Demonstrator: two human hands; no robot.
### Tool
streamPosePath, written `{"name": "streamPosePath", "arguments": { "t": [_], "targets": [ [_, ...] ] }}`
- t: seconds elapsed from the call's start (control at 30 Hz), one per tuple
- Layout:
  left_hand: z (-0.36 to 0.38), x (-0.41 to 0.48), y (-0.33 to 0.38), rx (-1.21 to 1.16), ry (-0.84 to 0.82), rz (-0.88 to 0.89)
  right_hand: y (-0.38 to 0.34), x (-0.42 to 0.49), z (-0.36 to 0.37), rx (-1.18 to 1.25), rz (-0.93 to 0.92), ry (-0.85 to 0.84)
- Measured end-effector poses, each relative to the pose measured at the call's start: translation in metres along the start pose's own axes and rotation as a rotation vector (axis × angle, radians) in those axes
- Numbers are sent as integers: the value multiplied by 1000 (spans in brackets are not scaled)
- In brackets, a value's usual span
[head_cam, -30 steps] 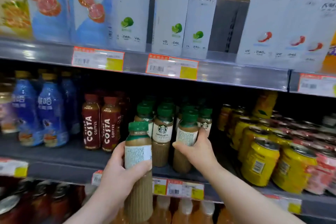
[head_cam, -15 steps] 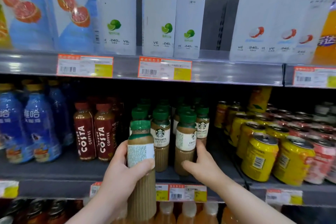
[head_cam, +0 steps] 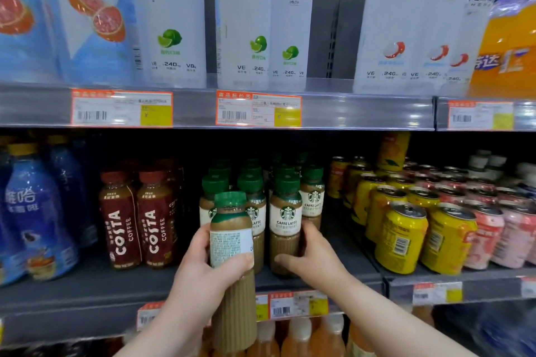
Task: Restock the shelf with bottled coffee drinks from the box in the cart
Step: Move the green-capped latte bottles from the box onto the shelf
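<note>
Held bottle: one coffee bottle [head_cam: 232, 243] with a green cap, upright, back label toward the camera, in front of the shelf edge and just left of the front row.
Left hand: the left hand [head_cam: 200, 272] is wrapped round the held bottle's middle, fingers curled across the lower edge of its label.
Front bottle: one latte bottle [head_cam: 286, 217] standing at the front of the middle shelf [head_cam: 87, 290], logo facing out.
Right hand: the right hand [head_cam: 314, 258] grips the front bottle low down, thumb across its brown lower part, fingers behind its right side.
Shelved coffee bottles: four green-capped bottles [head_cam: 311, 197] show labels, the front bottle among them; more green caps stand behind in shadow, number not countable.
Costa bottles: two brown bottles [head_cam: 120, 217] side by side in front, left of the green-capped group; others behind are dim.
Blue bottles: two clear [head_cam: 29, 211] at far left.
Yellow cans: two [head_cam: 401, 240] in the front row on the right, several more behind.
Pink cans: two [head_cam: 487, 238] in front at far right.
Upper rail price tags: three [head_cam: 259, 109].
Lime-marked white bottles on the top shelf: three [head_cam: 171, 23].
</note>
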State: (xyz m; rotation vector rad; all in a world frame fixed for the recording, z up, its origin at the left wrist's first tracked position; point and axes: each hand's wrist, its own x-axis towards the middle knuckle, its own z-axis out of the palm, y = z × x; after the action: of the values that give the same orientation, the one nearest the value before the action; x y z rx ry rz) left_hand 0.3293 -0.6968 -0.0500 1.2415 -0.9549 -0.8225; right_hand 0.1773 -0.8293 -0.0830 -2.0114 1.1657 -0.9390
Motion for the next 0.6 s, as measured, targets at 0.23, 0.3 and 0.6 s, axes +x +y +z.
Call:
{"name": "streamPosePath", "arguments": {
  "t": [0.23, 0.3, 0.6],
  "targets": [
    [16, 5, 0, 23, -103, 35, -9, -13, -19, -69, -46, 127],
    [27, 6, 1, 20, -133, 48, -17, -21, -35, 7, -110, 80],
    [80, 13, 17, 73, -216, 165, -19, -40, -83, 409, -66, -354]
  ]
}}
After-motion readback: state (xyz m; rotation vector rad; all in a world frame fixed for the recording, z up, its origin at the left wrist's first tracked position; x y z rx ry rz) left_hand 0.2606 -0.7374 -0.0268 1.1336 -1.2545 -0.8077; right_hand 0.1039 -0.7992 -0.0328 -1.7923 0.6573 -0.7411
